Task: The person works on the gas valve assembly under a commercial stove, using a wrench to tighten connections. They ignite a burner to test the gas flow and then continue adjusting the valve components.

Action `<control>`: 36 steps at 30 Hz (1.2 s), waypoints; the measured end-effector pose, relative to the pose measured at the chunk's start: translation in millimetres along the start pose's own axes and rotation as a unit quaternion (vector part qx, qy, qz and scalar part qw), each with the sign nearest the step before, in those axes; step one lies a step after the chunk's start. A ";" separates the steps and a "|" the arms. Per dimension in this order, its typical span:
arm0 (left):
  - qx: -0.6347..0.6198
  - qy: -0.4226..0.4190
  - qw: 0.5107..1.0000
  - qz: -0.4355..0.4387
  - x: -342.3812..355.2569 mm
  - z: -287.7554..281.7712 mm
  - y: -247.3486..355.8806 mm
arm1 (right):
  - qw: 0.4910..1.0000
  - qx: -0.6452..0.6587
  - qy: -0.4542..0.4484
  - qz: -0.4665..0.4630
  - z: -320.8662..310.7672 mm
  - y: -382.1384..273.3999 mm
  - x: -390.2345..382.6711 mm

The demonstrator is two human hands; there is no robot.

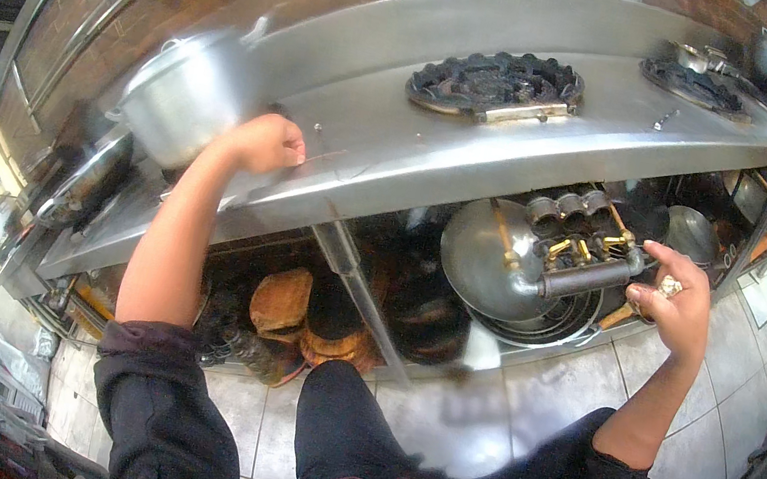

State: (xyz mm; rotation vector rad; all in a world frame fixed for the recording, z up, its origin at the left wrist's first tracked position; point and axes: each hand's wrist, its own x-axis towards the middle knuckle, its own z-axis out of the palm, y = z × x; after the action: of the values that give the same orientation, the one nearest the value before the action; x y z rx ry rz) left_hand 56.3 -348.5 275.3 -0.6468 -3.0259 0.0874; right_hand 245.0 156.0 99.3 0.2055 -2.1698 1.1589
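A long brushed-steel counter (pixel 352 123) runs across the view, with a round black cast-iron burner (pixel 496 84) at its middle and a second black burner (pixel 695 87) farther right. Under its front edge, a dark gas pipe with brass-coloured valves (pixel 585 278) crosses in front of a wide, round grey metal pan (pixel 494 248), partly hiding it; a slanting steel leg (pixel 348 269) stands between that pan and some rounded brown blocks (pixel 280 301). On the counter's left part is a tall silver metal pot (pixel 169 97), blurred, its contents hidden. The left hand (pixel 268 141) is just beside the pot, over the counter, fingers curled in; whether they grip anything cannot be told. The right hand (pixel 683 308), in front of the pipe's right end, holds a small off-white lump (pixel 670 286) between thumb and fingers, its material unclear.
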 end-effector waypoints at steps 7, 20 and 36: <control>0.155 -0.030 0.986 0.056 -18.7 -14.1 -8.6 | 0.999 0.009 0.024 -0.023 -3.5 7.0 -1.0; 0.284 -0.008 0.957 -0.064 -59.2 -90.9 18.3 | 0.999 0.021 -0.015 -0.033 -22.9 4.3 -11.3; -0.329 0.339 0.853 0.223 -94.0 148.0 207.6 | 0.961 0.241 0.092 -0.099 20.5 -7.9 -7.3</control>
State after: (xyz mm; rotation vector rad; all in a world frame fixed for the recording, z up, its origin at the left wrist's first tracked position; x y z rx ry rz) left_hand 218.1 -204.5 111.2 -1.1101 -2.1186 -0.9756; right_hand 244.2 134.0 92.1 0.4922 -1.6378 1.5061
